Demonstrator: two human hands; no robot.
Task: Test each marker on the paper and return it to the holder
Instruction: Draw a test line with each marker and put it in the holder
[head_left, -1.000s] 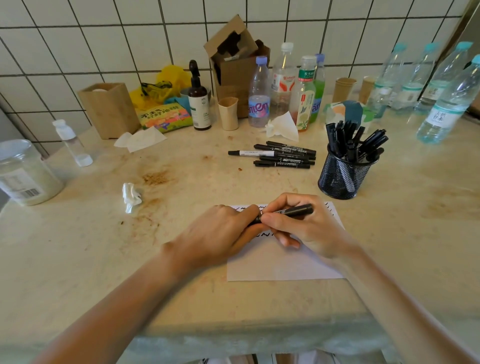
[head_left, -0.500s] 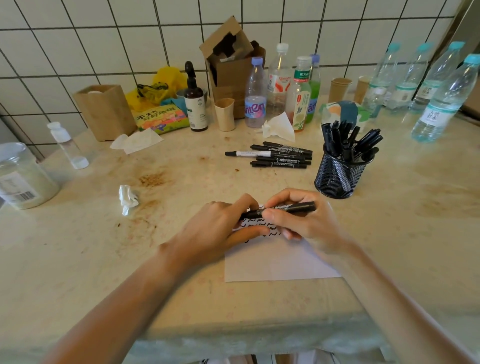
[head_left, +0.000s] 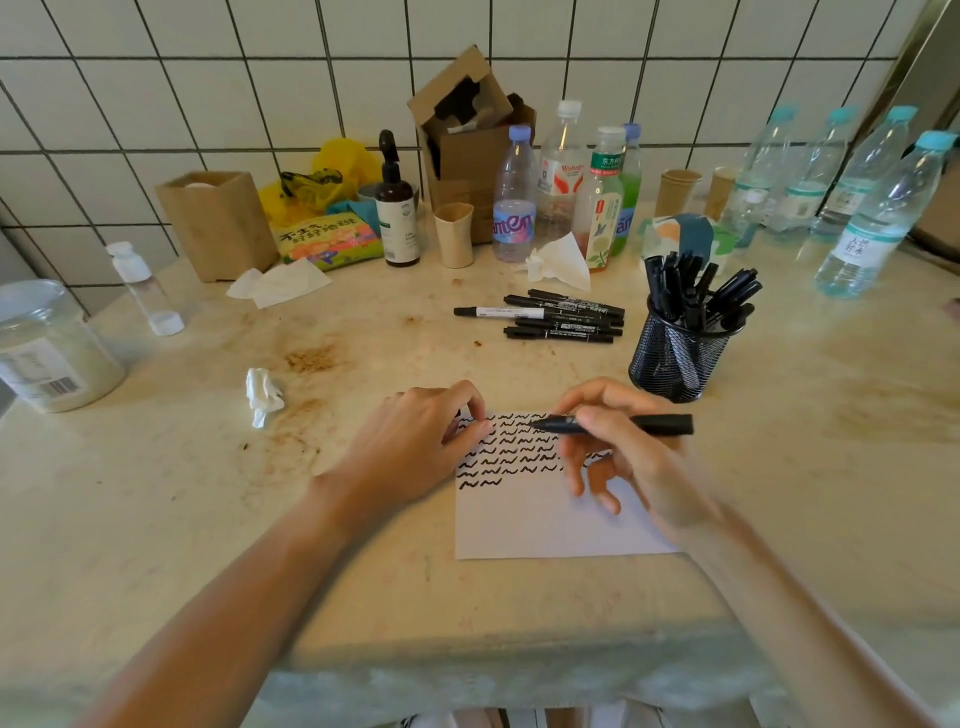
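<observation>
Your right hand (head_left: 618, 452) pinches a black marker (head_left: 613, 424) between thumb and forefinger, holding it nearly level above the far edge of a white sheet of paper (head_left: 545, 525). Its uncapped tip points left, over the top row of black squiggles. Your other fingers hang curled over the paper's right half.

Your left hand (head_left: 415, 441) rests at the paper's far left corner, its fingers curled with the tips drawn together; whether they pinch the marker's cap you cannot tell, since nothing shows clearly between them.

The paper lies flat near the front edge of a stained, pale stone counter (head_left: 156, 519). Several rows of short wavy marks fill its far half; the near half is blank.

Just beyond your right hand, to the right, stands a black mesh holder (head_left: 675, 358) crowded with black markers standing upright and leaning. To its left, farther back, five loose markers (head_left: 556, 322) lie side by side on the counter, one with a white barrel.

A crumpled tissue (head_left: 262, 395) lies to the left of your left hand. Along the tiled wall at the far side stand plastic bottles (head_left: 514, 197), a dark pump bottle (head_left: 396, 208), a torn cardboard box (head_left: 467, 140) and paper cups (head_left: 454, 234). A lidded plastic jar (head_left: 47, 348) sits at the far left.
</observation>
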